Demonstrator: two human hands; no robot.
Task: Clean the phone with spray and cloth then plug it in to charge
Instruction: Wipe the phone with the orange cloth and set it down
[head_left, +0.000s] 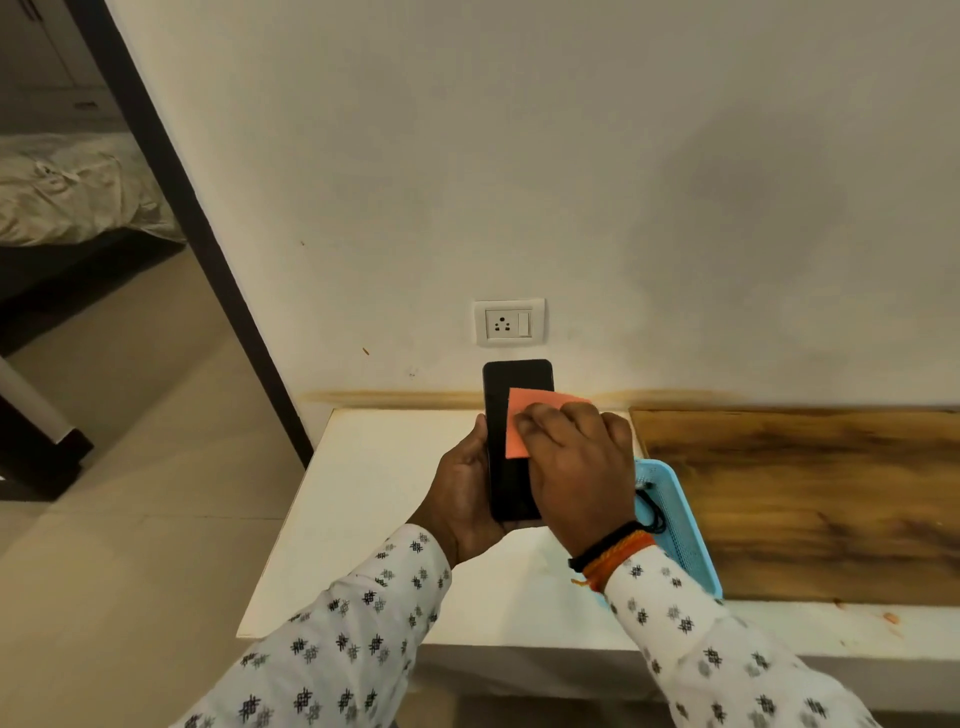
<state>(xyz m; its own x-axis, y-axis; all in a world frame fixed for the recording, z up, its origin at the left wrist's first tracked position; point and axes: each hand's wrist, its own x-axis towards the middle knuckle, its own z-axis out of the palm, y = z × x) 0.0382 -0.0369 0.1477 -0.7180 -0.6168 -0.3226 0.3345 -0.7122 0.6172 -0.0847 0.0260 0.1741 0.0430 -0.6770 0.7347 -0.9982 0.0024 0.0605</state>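
A black phone (511, 384) is held upright above the white shelf, screen toward me and dark. My left hand (462, 493) grips its lower left edge and back. Pressed flat against the screen is an orange cloth (519, 415), with my right hand (576, 467) on top of it, fingers closed over its lower right part. The lower right of the phone is hidden behind that hand. A white wall socket (509, 322) with a switch sits on the wall just above the phone. No spray bottle or charger is visible.
A light blue perforated tray (680, 525) lies on the white shelf (363, 493) under my right wrist, with a black cord in it. A wooden board (805, 499) covers the shelf's right part. A dark door frame (208, 249) and a bed beyond stand at left.
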